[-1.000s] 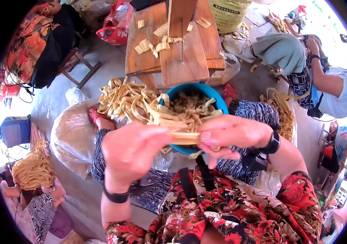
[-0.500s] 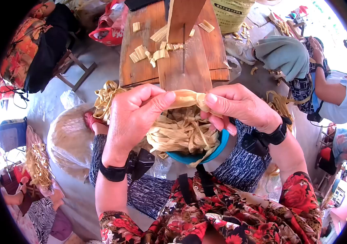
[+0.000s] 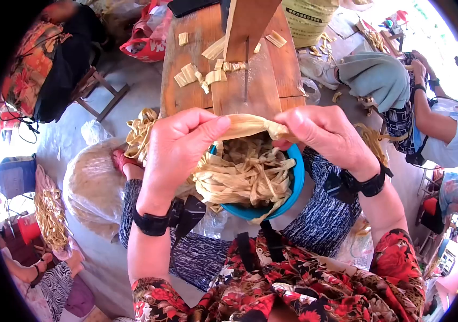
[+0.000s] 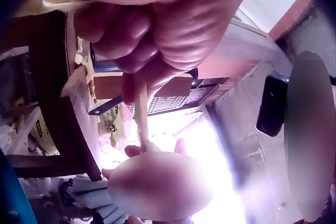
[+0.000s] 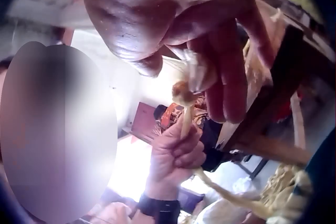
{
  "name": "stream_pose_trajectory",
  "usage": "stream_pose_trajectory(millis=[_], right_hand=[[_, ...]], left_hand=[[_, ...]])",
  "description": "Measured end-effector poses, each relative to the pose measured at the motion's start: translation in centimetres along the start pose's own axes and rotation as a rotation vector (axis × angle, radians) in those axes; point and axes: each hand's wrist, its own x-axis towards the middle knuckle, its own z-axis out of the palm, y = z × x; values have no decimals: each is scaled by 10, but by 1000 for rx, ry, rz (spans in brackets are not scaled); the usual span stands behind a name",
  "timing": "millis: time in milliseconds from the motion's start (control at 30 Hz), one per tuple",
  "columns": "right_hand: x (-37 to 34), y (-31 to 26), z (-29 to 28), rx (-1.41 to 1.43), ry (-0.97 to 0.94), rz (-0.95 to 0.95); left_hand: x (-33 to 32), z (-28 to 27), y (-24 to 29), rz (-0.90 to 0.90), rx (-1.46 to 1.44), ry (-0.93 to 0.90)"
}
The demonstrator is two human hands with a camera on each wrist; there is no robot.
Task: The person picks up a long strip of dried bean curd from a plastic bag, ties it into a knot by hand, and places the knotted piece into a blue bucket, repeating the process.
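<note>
Left hand [image 3: 171, 147]: fingers curled, thumb clamped on one end of a pale knotted strip [image 3: 245, 127]. The strip spans both hands, above a blue bucket [image 3: 296, 180] holding similar strips [image 3: 240, 180]. Right hand [image 3: 332, 137]: thumb and fingers pinching the strip at its knot [image 3: 277, 130]. Sack [image 3: 309, 33] beside the wooden counter [image 3: 186, 102]: dark printed band, characters too small to read.
</note>
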Motion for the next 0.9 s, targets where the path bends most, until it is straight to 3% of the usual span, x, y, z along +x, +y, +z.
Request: stream_pose_trajectory(millis=[100,233,400,467,500,600,633,767,867,900], right_hand=[[14,-13,1,-441,22,-111],[31,-5,2,-331,132,-153],[48,2,2,-597,329,-279],[56,18,4,-778,403,-353],[56,22,5,-876,406,-301],[36,6,2,-735,369,-179],[28,0,2,-818,345,-258],[8,-4,29,-105,293,-383],[-15,-16,24,491,362,-93],[-20,-16,16,577,375,-91]], left_hand=[[8,6,7,41,59,-7],[19,8,8,96,96,63],[36,15,7,179,215,203],[48,17,-8,250,434,277],[51,17,-12,292,544,314],[37,9,-10,112,212,226],[29,7,-3,26,136,156],[-3,25,31,-123,-199,-147],[-37,18,36,-80,-265,-229],[-48,10,35,-77,-264,-268]])
